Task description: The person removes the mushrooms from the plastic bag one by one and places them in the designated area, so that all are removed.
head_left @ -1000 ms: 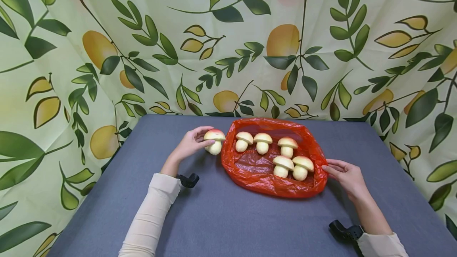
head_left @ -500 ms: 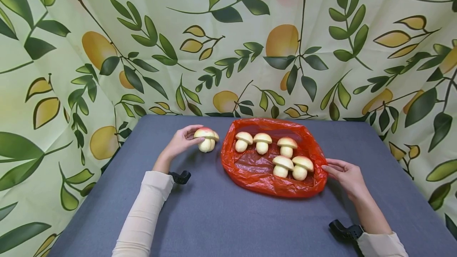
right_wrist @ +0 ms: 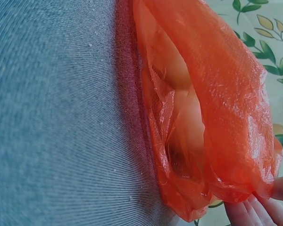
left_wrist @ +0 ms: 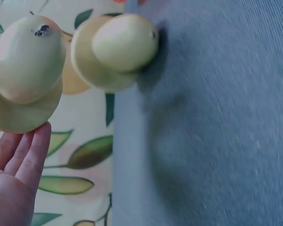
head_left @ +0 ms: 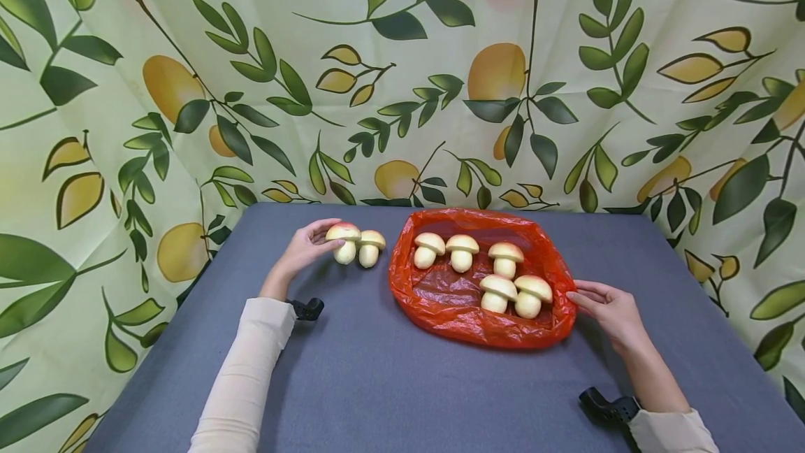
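Note:
My left hand (head_left: pixel 306 247) grips a toy mushroom (head_left: pixel 344 242) by its red-and-cream cap, stem down, left of the bag. Right beside it, a second mushroom (head_left: pixel 370 248) stands on the table. In the left wrist view the held mushroom (left_wrist: pixel 28 70) shows its pale stem, with the other mushroom (left_wrist: pixel 125 44) farther off. A red plastic bag (head_left: pixel 484 334) lies with its mouth spread wide and several mushrooms (head_left: pixel 462 254) inside. At its right rim, my right hand (head_left: pixel 608 313) pinches the plastic. In the right wrist view, fingers (right_wrist: pixel 240 214) and thumb meet at the bag's edge (right_wrist: pixel 236 141).
The grey-blue cloth-covered table (head_left: pixel 402 397) carries the bag near its far side. Behind it hangs a curtain (head_left: pixel 402 75) printed with leaves and fruit. Each wrist wears a black camera mount, the left mount (head_left: pixel 307 309) close above the table.
The left hand has moved left with its mushroom, away from the bag. The standing mushroom it hid before has come into view. My right hand and the bag have stayed put.

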The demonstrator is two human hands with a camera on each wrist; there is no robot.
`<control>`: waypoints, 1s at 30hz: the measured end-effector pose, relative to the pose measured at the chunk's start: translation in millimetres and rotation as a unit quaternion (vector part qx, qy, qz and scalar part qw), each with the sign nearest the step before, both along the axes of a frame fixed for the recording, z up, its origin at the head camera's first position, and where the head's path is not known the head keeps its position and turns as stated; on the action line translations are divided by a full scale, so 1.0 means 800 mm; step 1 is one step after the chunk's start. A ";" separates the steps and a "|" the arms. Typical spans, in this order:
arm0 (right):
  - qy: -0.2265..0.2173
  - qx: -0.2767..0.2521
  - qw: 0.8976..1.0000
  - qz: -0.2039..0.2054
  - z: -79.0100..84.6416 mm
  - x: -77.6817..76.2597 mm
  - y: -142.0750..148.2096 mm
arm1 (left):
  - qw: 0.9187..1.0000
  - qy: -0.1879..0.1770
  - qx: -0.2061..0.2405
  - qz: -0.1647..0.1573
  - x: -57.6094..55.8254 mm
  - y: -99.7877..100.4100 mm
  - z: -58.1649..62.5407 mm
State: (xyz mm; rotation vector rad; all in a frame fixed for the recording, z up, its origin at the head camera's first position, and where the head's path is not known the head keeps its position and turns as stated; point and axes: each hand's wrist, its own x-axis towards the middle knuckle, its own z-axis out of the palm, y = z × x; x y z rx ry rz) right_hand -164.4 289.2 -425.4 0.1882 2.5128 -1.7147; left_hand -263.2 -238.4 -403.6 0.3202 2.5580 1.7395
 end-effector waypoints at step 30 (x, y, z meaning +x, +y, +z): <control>-0.006 0.009 1.000 0.004 -0.003 -0.002 -0.003 | 0.993 -0.041 -0.100 0.038 -0.029 -0.025 -0.040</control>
